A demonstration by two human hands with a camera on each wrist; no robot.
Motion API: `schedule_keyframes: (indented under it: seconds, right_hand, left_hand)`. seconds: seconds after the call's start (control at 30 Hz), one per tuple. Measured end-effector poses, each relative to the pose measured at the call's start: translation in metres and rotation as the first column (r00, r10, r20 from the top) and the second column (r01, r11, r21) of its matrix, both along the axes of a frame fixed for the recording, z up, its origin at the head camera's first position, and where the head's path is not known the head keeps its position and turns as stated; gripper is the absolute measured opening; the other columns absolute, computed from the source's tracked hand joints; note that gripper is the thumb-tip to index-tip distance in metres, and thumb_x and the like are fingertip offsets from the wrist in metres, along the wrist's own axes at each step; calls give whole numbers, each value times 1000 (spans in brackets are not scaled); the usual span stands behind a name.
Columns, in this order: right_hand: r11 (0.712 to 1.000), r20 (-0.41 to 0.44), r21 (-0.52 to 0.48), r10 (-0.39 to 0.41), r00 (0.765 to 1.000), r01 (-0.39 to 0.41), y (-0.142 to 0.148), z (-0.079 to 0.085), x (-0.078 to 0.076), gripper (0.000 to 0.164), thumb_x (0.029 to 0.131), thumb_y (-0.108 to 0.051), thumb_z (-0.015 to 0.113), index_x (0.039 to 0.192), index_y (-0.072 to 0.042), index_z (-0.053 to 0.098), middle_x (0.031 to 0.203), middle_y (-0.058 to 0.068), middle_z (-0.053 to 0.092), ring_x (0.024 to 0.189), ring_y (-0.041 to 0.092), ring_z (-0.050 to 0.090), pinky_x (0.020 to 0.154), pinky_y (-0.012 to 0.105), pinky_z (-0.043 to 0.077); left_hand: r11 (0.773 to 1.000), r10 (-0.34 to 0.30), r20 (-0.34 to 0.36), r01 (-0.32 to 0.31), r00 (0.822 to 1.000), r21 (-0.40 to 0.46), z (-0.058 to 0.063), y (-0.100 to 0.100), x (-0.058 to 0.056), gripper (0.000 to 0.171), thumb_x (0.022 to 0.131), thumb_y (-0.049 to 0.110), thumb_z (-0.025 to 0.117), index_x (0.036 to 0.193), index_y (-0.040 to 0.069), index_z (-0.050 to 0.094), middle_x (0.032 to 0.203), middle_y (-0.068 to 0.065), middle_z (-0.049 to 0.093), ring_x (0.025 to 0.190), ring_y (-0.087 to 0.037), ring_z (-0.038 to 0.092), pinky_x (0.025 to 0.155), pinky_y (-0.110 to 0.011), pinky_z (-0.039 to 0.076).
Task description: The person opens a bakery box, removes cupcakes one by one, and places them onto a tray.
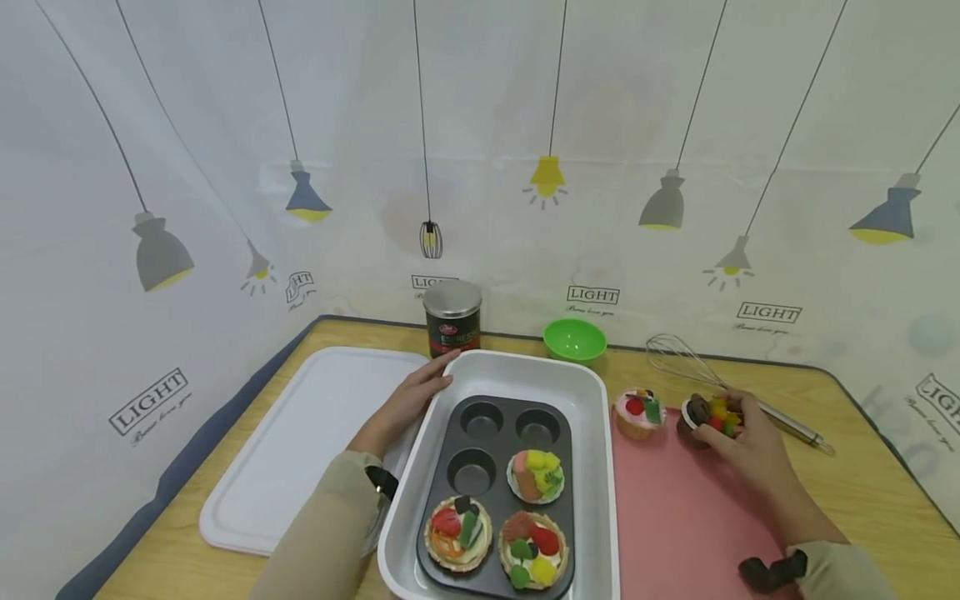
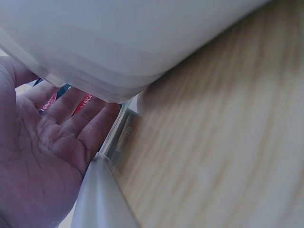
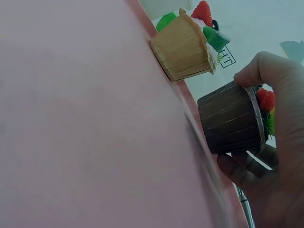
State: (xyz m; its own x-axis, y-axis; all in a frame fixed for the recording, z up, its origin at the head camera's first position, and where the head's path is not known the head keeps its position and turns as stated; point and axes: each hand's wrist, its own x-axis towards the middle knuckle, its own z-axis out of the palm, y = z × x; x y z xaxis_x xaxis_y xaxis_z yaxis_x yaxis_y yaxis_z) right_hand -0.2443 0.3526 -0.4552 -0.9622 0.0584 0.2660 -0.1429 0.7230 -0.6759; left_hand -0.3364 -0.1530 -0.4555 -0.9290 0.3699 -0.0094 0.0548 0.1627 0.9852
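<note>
My right hand (image 1: 753,446) grips a cupcake in a dark brown cup (image 3: 230,118), thumb on one side and fingers on the other, at the far end of the pink board (image 1: 675,517). Fruit pieces top it. Beside it stands a pink-topped cupcake (image 1: 639,412) in a tan cup. My left hand (image 1: 408,404) touches the upper left side of a white tray (image 1: 607,467) with fingers extended; the left wrist view shows its palm (image 2: 47,156). Inside the tray, a dark muffin pan (image 1: 500,467) holds two fruit tarts (image 1: 459,533) and a fruit-topped cupcake (image 1: 536,477); three of its cups are empty.
A white board (image 1: 300,450) lies left of the tray. Behind stand an espresso tin (image 1: 453,321) and a green bowl (image 1: 575,340). A whisk (image 1: 798,427) lies at the right, beyond my right hand. A curtain printed with lamps (image 1: 487,192) borders the table's back.
</note>
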Motion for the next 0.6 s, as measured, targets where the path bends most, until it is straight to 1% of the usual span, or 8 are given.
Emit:
schedule_keyframes:
  seconds: [0.13, 0.17, 0.2, 0.27, 0.37, 0.43, 0.53, 0.6]
  right_hand:
    - [1000, -4, 16, 8, 1000, -8, 2, -2, -1, 68, 91, -29, 76, 140, 3, 41, 128, 31, 51, 106, 41, 56, 71, 18, 42]
    - [1000, -2, 22, 8, 1000, -8, 2, -2, -2, 68, 91, -29, 76, 140, 2, 42, 127, 30, 51, 105, 40, 57, 71, 19, 43]
    - [1000, 0, 28, 8, 1000, -8, 2, -2, -2, 67, 90, -29, 76, 139, 2, 42, 127, 30, 51, 104, 40, 57, 72, 22, 44]
    - [999, 3, 34, 9, 1000, -9, 2, -2, -2, 66, 91, -29, 76, 139, 1, 42, 127, 30, 52, 103, 40, 57, 75, 30, 47]
    - [999, 7, 35, 17, 1000, -17, 1, -1, -3, 67, 90, -29, 76, 139, 1, 42, 127, 30, 51, 104, 41, 57, 77, 42, 48]
    - [999, 4, 36, 25, 1000, -25, 1, -1, -3, 68, 90, -29, 76, 139, 2, 42, 126, 30, 52, 104, 41, 57, 77, 39, 48]
    - [999, 2, 36, 40, 999, -40, 1, -2, -3, 67, 90, -28, 77, 140, 1, 42, 126, 29, 52, 104, 39, 58, 74, 26, 47]
    - [998, 7, 34, 50, 999, -50, 1, -3, -3, 67, 90, -27, 76, 140, 1, 41, 126, 29, 52, 104, 38, 57, 73, 23, 46]
  left_hand:
    - [1000, 3, -5, -3, 1000, -11, 0, 0, 0, 52, 106, 28, 50, 157, 27, 38, 162, -2, 32, 148, -26, 28, 116, -53, 26]
    - [1000, 3, -6, -3, 1000, -12, 0, 0, 0, 53, 106, 28, 50, 157, 27, 38, 162, -2, 32, 148, -26, 28, 117, -53, 26]
    - [1000, 1, -6, -2, 1000, -12, 0, 0, 0, 53, 106, 28, 50, 157, 26, 38, 162, -2, 32, 148, -26, 28, 117, -53, 26]
    - [1000, -5, -11, 5, 1000, -3, -1, 0, -1, 53, 106, 28, 50, 158, 25, 37, 162, -3, 32, 148, -26, 28, 117, -53, 26]
    - [1000, -6, -14, 6, 1000, 2, -1, 1, -1, 53, 106, 28, 50, 157, 27, 38, 162, -2, 32, 148, -25, 28, 117, -52, 26]
    - [1000, -7, -18, 7, 1000, -3, -1, 1, -1, 53, 106, 29, 51, 157, 28, 38, 162, -1, 33, 148, -25, 28, 117, -52, 26]
    - [1000, -5, -22, 5, 1000, -13, -1, 0, -1, 52, 105, 30, 51, 156, 29, 39, 161, -1, 33, 148, -25, 28, 117, -52, 26]
    - [1000, -4, -22, 4, 1000, -11, -1, 0, -1, 52, 105, 30, 51, 156, 29, 39, 161, -1, 33, 148, -25, 28, 117, -52, 26]
